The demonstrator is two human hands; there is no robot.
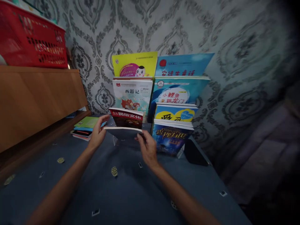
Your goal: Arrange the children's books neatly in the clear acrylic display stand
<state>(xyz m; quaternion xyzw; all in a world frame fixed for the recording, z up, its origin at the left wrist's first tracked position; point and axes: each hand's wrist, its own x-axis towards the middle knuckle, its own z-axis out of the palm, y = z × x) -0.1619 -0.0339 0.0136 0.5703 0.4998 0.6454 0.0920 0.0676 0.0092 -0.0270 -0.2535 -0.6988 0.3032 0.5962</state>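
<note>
A dark-covered book [123,134] is held between my two hands, tipped so its pale top edge shows. My left hand [97,132] grips its left end, with the fingers reaching behind. At the right end, my right hand [148,147] has its thumb on the cover and its other fingers partly hidden. Just behind stands a dark red book [127,119] with white lettering. Farther back in the same row are a pale illustrated book [132,95] and a yellow-green book [134,64].
Right of this row stand a dark blue book [171,137], a yellow-and-blue book [173,114] and taller blue books [182,89]. A small book stack [85,126] lies left, beside a wooden cabinet [42,100] bearing a red basket [42,40]. A dark bookend [194,153] sits right.
</note>
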